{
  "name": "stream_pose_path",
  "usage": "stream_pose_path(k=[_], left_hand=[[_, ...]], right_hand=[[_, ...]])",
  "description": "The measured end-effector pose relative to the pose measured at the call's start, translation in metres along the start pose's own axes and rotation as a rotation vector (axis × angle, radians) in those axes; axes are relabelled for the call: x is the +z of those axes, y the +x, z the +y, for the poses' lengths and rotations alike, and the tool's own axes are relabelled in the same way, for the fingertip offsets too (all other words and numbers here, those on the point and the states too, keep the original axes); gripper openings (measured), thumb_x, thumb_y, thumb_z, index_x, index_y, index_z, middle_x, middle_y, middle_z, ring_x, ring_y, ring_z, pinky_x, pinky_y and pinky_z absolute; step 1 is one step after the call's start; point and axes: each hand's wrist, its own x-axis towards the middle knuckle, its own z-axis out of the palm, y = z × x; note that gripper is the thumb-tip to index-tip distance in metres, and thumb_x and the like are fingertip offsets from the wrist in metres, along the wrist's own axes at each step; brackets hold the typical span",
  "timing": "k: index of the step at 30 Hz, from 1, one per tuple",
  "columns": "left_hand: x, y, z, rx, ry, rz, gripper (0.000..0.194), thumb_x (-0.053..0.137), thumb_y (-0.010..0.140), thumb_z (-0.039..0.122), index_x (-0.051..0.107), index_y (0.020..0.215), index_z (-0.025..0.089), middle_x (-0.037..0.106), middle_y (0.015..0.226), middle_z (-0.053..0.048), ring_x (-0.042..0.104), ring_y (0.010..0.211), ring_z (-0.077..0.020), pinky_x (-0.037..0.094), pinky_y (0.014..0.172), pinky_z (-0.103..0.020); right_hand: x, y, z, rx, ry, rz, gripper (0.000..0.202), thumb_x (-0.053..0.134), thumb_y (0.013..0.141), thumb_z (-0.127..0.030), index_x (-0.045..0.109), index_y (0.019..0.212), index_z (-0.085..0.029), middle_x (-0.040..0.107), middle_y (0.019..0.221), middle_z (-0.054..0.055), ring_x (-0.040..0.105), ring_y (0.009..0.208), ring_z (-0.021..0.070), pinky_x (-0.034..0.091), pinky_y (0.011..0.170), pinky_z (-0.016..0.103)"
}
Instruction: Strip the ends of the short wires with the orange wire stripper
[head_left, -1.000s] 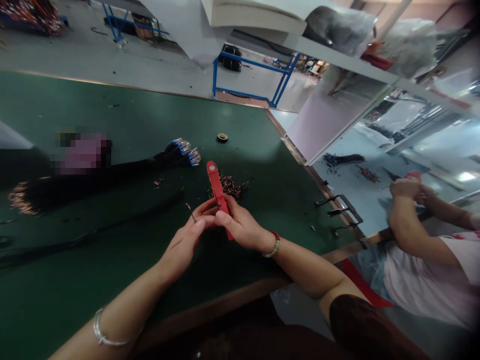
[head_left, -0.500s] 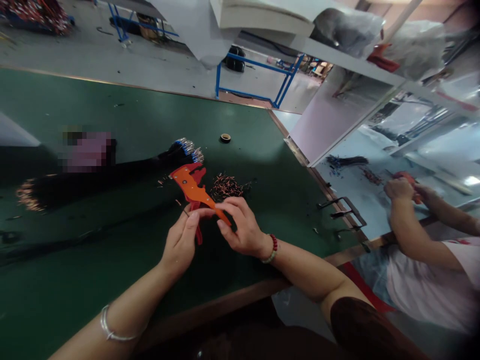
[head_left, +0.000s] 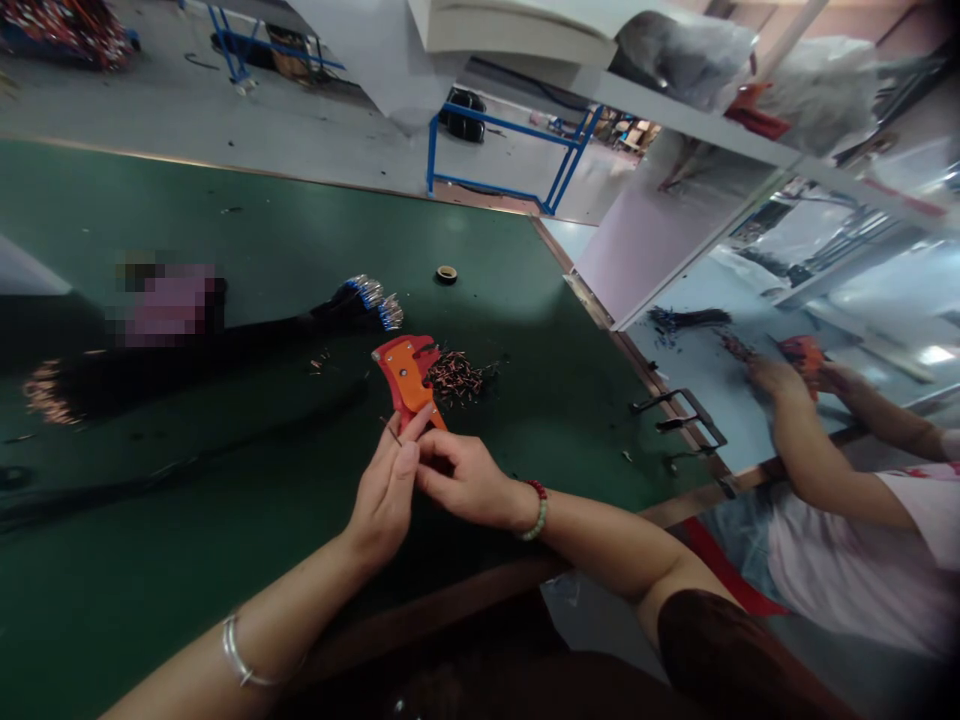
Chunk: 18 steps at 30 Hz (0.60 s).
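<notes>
An orange and red wire stripper (head_left: 407, 372) points away from me above the green table, its lower handles mostly hidden by my fingers. My right hand (head_left: 472, 482) is closed around the handle end, thumb and forefinger pressed together against my left fingers. Between the fingers of my left hand (head_left: 384, 500) a short thin wire (head_left: 392, 432) sticks out, and its fingertips lie across the stripper's handle. Just beyond the tool is a pile of copper-coloured wire scraps (head_left: 459, 377). To the left lies a thick bundle of black wires (head_left: 225, 352) with bare copper ends and blue-and-silver tips.
A tape roll (head_left: 446, 275) stands farther back on the green table (head_left: 315, 220). A blurred pink object (head_left: 171, 302) rests behind the bundle. A black metal bracket (head_left: 694, 418) is at the right edge. Beyond it, a co-worker's hands (head_left: 780, 380) hold another orange tool (head_left: 804, 358).
The wire stripper has shifted right and turned more upright. My left hand has moved right, and my right hand has closed in against it, its fingers now curled.
</notes>
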Motion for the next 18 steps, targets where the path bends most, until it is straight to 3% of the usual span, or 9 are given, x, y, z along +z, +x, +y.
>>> stream_pose_path(k=[3, 5, 8, 11, 13, 15, 18], left_hand=[[-0.004, 0.003, -0.004, -0.034, -0.036, -0.001, 0.052, 0.048, 0.104, 0.052, 0.067, 0.142, 0.023, 0.062, 0.153, -0.008, 0.045, 0.153, -0.0272, 0.033, 0.13, -0.046], [-0.007, 0.007, -0.007, -0.076, -0.035, 0.041, 0.05, 0.06, 0.097, 0.05, 0.07, 0.138, 0.023, 0.066, 0.148, -0.01, 0.05, 0.149, -0.0299, 0.036, 0.128, -0.049], [-0.012, 0.015, -0.009, -0.093, -0.053, 0.107, 0.04, 0.067, 0.091, 0.039, 0.072, 0.127, 0.022, 0.071, 0.136, -0.011, 0.066, 0.131, -0.0297, 0.048, 0.12, -0.05], [-0.019, 0.024, -0.007, -0.056, -0.167, 0.178, 0.028, 0.068, 0.091, 0.03, 0.065, 0.117, 0.022, 0.072, 0.12, -0.008, 0.075, 0.109, -0.0245, 0.06, 0.104, -0.045], [-0.024, 0.028, -0.006, -0.03, -0.256, 0.21, 0.035, 0.07, 0.091, 0.03, 0.057, 0.123, 0.024, 0.067, 0.125, -0.007, 0.077, 0.102, -0.0223, 0.064, 0.098, -0.043], [-0.029, 0.03, -0.004, -0.011, -0.288, 0.196, 0.054, 0.071, 0.094, 0.032, 0.046, 0.141, 0.028, 0.063, 0.135, -0.009, 0.078, 0.1, -0.0225, 0.063, 0.1, -0.045], [-0.03, 0.03, -0.004, 0.015, -0.247, 0.177, 0.081, 0.069, 0.097, 0.04, 0.024, 0.162, 0.028, 0.063, 0.14, -0.015, 0.078, 0.105, -0.0251, 0.058, 0.108, -0.047]], right_hand=[[-0.008, 0.002, -0.005, 0.079, 0.3, -0.028, 0.031, 0.067, 0.097, -0.049, 0.055, 0.095, -0.02, 0.055, 0.068, -0.006, 0.054, 0.051, 0.0081, 0.044, 0.05, 0.02], [-0.017, 0.004, -0.008, 0.069, 0.441, 0.044, 0.032, 0.065, 0.099, -0.05, 0.051, 0.094, -0.021, 0.059, 0.075, -0.005, 0.058, 0.049, 0.007, 0.042, 0.047, 0.019], [-0.033, 0.01, -0.008, 0.001, 0.493, 0.196, 0.034, 0.065, 0.098, -0.05, 0.048, 0.092, -0.022, 0.067, 0.085, -0.002, 0.068, 0.055, 0.0095, 0.042, 0.046, 0.019], [-0.043, 0.017, -0.003, -0.011, 0.43, 0.261, 0.036, 0.069, 0.095, -0.051, 0.048, 0.092, -0.022, 0.071, 0.08, -0.001, 0.072, 0.06, 0.0122, 0.045, 0.047, 0.019], [-0.043, 0.02, 0.003, 0.028, 0.383, 0.219, 0.034, 0.07, 0.095, -0.049, 0.05, 0.093, -0.021, 0.069, 0.072, -0.002, 0.07, 0.059, 0.0119, 0.046, 0.048, 0.019], [-0.036, 0.02, 0.009, 0.083, 0.363, 0.172, 0.032, 0.07, 0.094, -0.047, 0.052, 0.094, -0.021, 0.069, 0.074, -0.001, 0.069, 0.062, 0.0116, 0.047, 0.049, 0.019], [-0.021, 0.018, 0.017, 0.145, 0.395, 0.158, 0.033, 0.073, 0.091, -0.047, 0.056, 0.094, -0.019, 0.071, 0.102, 0.006, 0.07, 0.077, 0.0125, 0.053, 0.054, 0.02]])
